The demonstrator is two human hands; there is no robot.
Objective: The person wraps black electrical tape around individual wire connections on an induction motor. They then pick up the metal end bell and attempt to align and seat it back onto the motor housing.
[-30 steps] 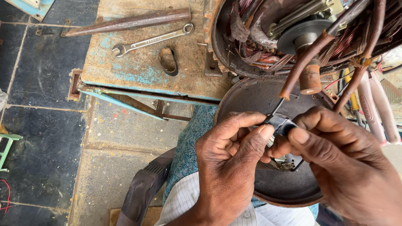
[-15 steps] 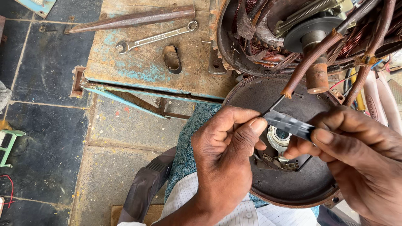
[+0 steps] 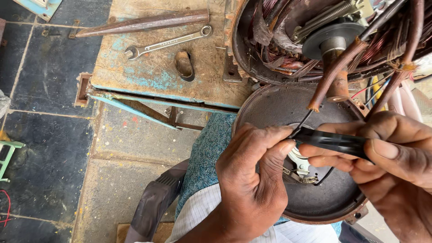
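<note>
Both hands pinch 1 flat black strip (image 3: 333, 141) — left hand (image 3: 252, 180) at its tip, right hand (image 3: 396, 157) along it — over the round grey metal motor cover (image 3: 270, 108); strip not yet seated.

Dark grey round cover (image 3: 274, 108), dusty, with a rust-brown rim. Black strip of tape (image 3: 335, 141) held across it between the left hand (image 3: 252, 180) and the right hand (image 3: 396, 166). Silvery metal fitting (image 3: 299, 164) at the cover's centre. Reddish-brown sleeved wires (image 3: 335, 74) with bare copper-coloured tips. Copper-red windings (image 3: 270, 13) inside a dark, rusted motor shell (image 3: 238, 49). Bench top (image 3: 153, 67) in worn tan with patches of chipped turquoise paint; turquoise edge strip. Grey steel spanner (image 3: 166, 42). Rust-brown tapered bar (image 3: 144, 23). Teal cloth (image 3: 204, 153) with a fine speckled print. White shirt (image 3: 198, 216) with thin dark checks. Floor tiles (image 3: 40, 135) dark blue-black, mottled, beside paler grey-brown slabs (image 3: 130, 139).
</note>
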